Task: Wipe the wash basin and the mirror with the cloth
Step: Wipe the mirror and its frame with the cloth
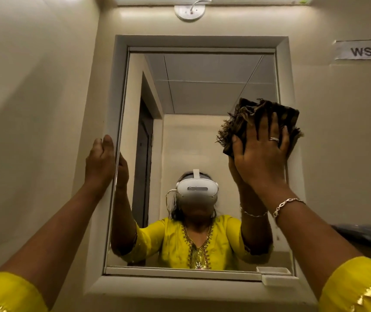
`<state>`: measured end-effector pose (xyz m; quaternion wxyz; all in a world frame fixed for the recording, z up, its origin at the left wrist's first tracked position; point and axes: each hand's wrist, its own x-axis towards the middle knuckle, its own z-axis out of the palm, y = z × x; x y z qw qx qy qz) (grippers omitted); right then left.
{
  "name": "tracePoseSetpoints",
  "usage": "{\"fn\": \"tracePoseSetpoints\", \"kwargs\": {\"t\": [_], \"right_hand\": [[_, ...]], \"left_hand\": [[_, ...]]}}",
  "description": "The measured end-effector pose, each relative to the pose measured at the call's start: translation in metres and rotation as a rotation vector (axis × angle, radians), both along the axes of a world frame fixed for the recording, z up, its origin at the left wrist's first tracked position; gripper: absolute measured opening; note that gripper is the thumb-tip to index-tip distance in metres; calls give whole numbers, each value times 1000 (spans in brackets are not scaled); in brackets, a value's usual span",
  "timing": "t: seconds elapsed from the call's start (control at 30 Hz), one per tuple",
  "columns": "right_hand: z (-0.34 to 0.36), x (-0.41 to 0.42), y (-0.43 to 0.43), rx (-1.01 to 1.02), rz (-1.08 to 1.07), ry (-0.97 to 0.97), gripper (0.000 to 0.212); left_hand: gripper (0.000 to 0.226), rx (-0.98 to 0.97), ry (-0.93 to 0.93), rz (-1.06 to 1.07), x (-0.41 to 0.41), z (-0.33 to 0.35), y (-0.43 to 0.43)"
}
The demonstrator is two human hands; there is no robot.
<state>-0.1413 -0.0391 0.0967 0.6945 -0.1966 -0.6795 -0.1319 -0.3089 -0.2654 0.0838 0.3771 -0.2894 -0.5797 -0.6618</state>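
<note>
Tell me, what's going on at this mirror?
A person in yellow sleeves is cleaning the white-framed wall mirror. The right hand presses a crumpled brown cloth against the glass near its right edge, about halfway up, with fingers spread. The left hand rests against the frame on its left side.

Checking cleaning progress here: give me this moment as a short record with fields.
right hand: fingers spread, presses cloth against the mirror at its right edge
left hand: rests on the frame, left side
cloth: brown, bunched, frayed
wall: label reading "WS 13", right of mirror
</note>
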Motion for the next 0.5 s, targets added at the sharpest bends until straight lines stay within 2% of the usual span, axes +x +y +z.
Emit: {"fn": "tracePoseSetpoints", "kwargs": {"t": [0.1, 0.27, 0.33, 0.47, 0.5], "right_hand": [[-3, -10, -13, 1, 7, -9, 67], [-1, -35, -44, 44, 34, -49, 66], [-1, -48, -62, 68, 50, -68, 66], [2, -76, -102, 125, 134, -122, 64], [4, -83, -113, 143, 160, -163, 64]], "left_hand": [[39, 0, 8, -35, -1, -1, 0], [51, 12, 2, -75, -2, -1, 0], [63, 13, 1, -111, -9, -2, -1], [103, 21, 6, -133, -20, -6, -3], [105, 31, 0, -134, -18, -6, -5]]}}
